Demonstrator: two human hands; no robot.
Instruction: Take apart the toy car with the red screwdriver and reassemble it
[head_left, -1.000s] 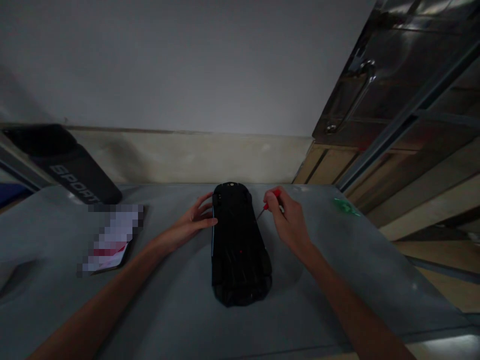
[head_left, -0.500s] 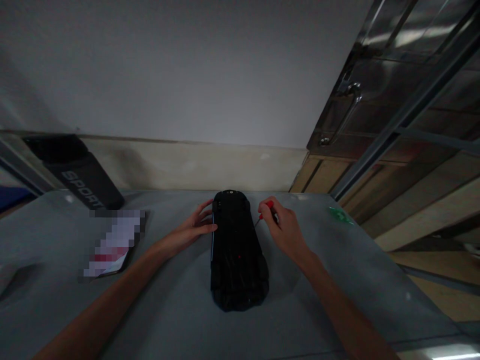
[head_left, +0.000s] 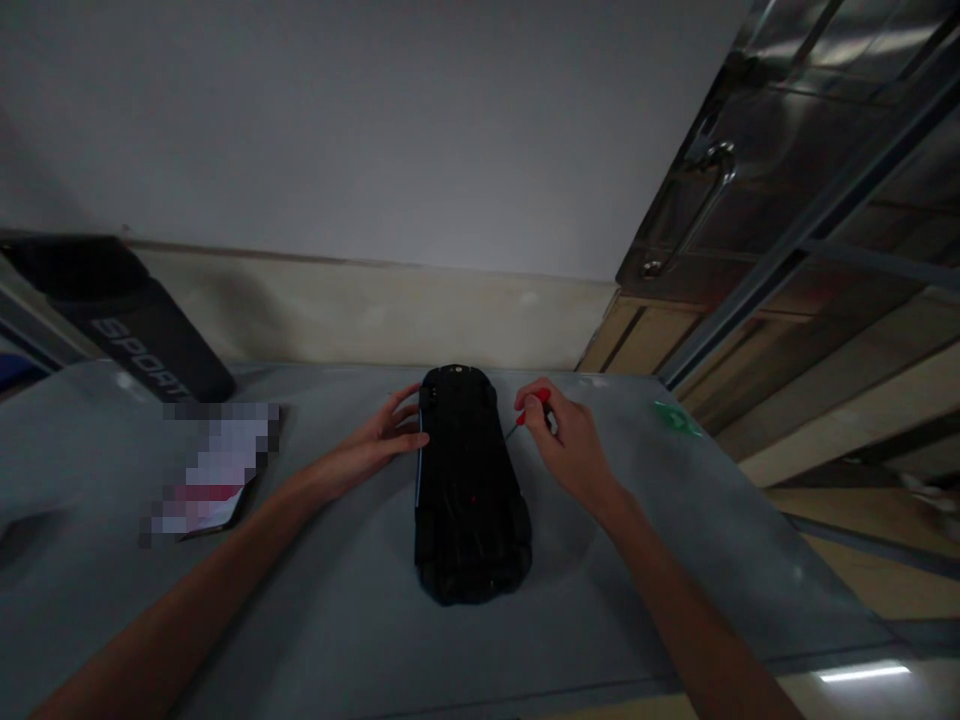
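A black toy car [head_left: 469,490] lies upside down on the grey table, its dark underside facing up. At its left edge is my left hand [head_left: 386,440], the thumb over the rim and the fingers against the side, holding it. My right hand [head_left: 566,435], to the right of the car, is closed around the red handle of a screwdriver [head_left: 541,397]. The thin shaft slants down and left to the car's right edge; whether the tip touches the car cannot be made out.
A dark bottle marked SPORT [head_left: 142,335] stands at the back left, with a phone [head_left: 225,470] partly blurred out in front of it. Green crumpled plastic [head_left: 677,418] lies near the table's right edge. A pale wall [head_left: 375,130] rises behind the table [head_left: 360,600].
The whole view has shifted slightly, so the table and everything on it sit a little higher and further left in the picture. Both hands keep nearly the same places beside the toy car.
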